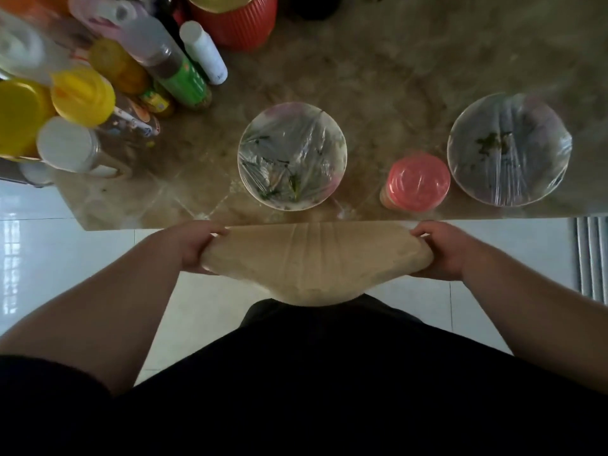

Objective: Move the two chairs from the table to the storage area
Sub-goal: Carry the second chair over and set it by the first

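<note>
My left hand [194, 250] & right hand [442, 251] each clench an end of the chair [316, 261] back: tan, padded, creased, curved. It sits near me, top edge at the marble-look table [378, 103] rim. Two film-wrapped round bowls [292, 156] w/ a pink-lidded jar [418, 182] lie beyond.

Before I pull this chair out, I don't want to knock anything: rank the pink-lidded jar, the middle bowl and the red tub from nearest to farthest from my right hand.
1. Pink-lidded jar, just beyond the right hand.
2. Middle bowl, table centre.
3. Red tub, far edge.
</note>
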`<state>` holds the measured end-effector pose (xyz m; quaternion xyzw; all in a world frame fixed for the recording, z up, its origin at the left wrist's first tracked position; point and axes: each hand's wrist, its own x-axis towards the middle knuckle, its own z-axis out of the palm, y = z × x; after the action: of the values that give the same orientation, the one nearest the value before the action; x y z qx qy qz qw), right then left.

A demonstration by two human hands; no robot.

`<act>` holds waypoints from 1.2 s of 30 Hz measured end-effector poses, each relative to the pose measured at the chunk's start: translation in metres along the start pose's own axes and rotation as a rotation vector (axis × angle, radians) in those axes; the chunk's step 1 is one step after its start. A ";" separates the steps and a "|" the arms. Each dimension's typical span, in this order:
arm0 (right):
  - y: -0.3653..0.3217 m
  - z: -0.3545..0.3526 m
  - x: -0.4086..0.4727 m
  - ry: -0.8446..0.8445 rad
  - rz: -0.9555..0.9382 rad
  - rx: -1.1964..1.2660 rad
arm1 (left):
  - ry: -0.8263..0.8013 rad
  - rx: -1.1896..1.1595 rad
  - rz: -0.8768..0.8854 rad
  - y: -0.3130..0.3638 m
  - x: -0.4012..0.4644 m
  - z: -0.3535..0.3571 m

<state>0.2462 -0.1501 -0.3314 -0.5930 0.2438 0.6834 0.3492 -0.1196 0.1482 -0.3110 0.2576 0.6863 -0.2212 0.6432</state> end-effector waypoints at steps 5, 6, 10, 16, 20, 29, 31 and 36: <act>-0.009 0.008 0.015 0.079 -0.003 -0.115 | -0.033 0.121 -0.016 0.009 0.012 0.002; -0.010 0.010 0.018 0.084 -0.010 -0.146 | -0.059 0.107 -0.024 0.007 0.016 0.001; -0.012 0.013 0.019 0.096 -0.002 -0.187 | -0.075 0.036 0.008 0.000 0.028 -0.002; 0.007 0.020 0.007 0.158 -0.043 -0.162 | -0.057 0.105 0.049 0.000 0.026 -0.007; 0.048 0.038 -0.007 0.147 -0.096 -0.073 | -0.086 0.107 0.089 -0.003 0.025 -0.026; 0.213 0.119 -0.053 0.224 -0.173 0.277 | -0.215 0.366 0.148 -0.034 0.011 -0.090; 0.252 0.135 -0.067 0.258 -0.175 0.383 | -0.249 0.434 0.175 -0.039 0.001 -0.096; 0.354 0.164 -0.079 0.250 -0.166 0.572 | -0.206 0.707 0.192 -0.054 -0.022 -0.098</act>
<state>-0.1257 -0.2680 -0.2533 -0.5678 0.4178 0.4782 0.5238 -0.2285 0.1668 -0.2832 0.5032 0.4721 -0.4078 0.5980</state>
